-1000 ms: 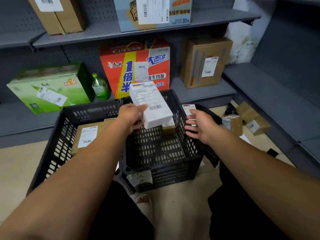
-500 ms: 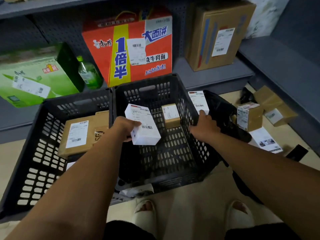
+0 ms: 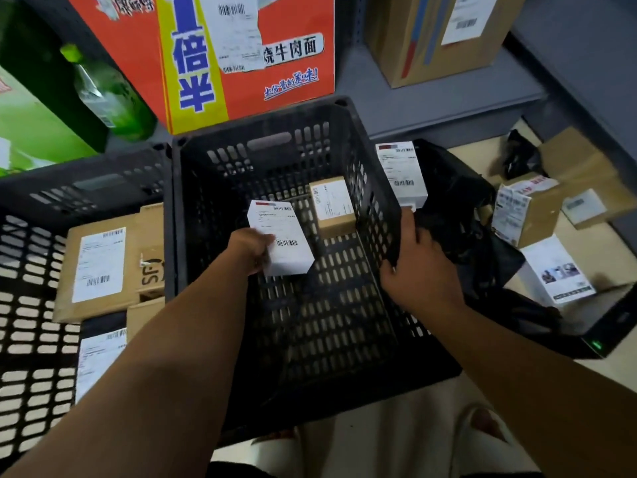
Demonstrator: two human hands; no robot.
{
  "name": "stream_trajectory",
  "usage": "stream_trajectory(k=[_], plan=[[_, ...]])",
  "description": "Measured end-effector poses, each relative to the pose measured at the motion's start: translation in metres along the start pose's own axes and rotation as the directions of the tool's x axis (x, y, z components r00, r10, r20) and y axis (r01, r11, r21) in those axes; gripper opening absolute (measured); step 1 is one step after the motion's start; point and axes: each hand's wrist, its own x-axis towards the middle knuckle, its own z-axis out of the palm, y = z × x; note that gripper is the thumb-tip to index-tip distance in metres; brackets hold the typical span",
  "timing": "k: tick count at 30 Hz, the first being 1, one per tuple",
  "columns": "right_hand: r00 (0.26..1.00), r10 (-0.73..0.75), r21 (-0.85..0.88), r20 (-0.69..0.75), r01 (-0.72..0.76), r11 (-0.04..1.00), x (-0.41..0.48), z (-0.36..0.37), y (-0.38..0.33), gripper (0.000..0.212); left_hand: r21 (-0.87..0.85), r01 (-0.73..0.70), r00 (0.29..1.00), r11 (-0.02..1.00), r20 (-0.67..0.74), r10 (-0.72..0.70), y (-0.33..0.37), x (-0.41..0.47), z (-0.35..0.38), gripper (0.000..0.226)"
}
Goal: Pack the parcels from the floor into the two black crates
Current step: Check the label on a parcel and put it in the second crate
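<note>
Two black crates stand side by side on the floor. My left hand (image 3: pixel 250 248) grips a white labelled box (image 3: pixel 282 241) low inside the right crate (image 3: pixel 375 188), near a small brown parcel (image 3: pixel 332 207) on its bottom. My right hand (image 3: pixel 418 267) holds that crate's right wall, fingers curled over the rim, beside a black plastic bag (image 3: pixel 462 215). The left crate (image 3: pixel 31 257) holds a flat brown parcel (image 3: pixel 103 263) and a white-labelled one (image 3: pixel 98 357). Another white box (image 3: pixel 401 177) stands outside the right crate.
On the floor at the right lie several parcels: a taped brown box (image 3: pixel 527 212), a cardboard box (image 3: pixel 586 181), a white packet (image 3: pixel 555 270), a black device (image 3: pixel 610 326). Grey shelves behind hold an orange noodle carton (image 3: pixel 241 53), a green bottle (image 3: pixel 107 94) and a brown carton (image 3: pixel 444 32).
My left hand has lowered the white box from above the rim down into the right crate. My right hand has moved onto that crate's right wall. The view has tilted downward.
</note>
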Motion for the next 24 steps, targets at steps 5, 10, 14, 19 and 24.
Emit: stream_trajectory(k=[5,10,14,19,24], plan=[[1.000,-0.015,-0.039,-0.023,0.014,0.999,-0.001,0.002,-0.001,0.091,0.140,-0.121,0.988,0.983,-0.081,0.133,-0.002,0.044,0.015,0.041],[0.999,-0.015,-0.011,-0.040,0.014,1.000,0.001,0.004,0.001,0.092,0.183,-0.124,0.990,0.975,-0.048,0.135,-0.006,0.064,0.044,0.045],[0.999,-0.013,0.022,-0.038,0.013,1.000,0.000,0.004,0.001,0.091,0.252,-0.146,0.989,0.957,0.009,0.149,0.001,0.069,0.052,0.049],[0.999,-0.013,0.034,-0.035,0.014,0.999,0.000,0.003,0.002,0.091,0.035,0.048,0.971,0.998,0.231,-0.055,-0.007,0.069,0.040,0.076],[1.000,-0.004,0.037,-0.028,0.005,0.999,0.000,0.004,0.001,0.090,-0.037,0.045,0.972,0.998,0.231,-0.035,-0.012,0.074,0.042,0.084]])
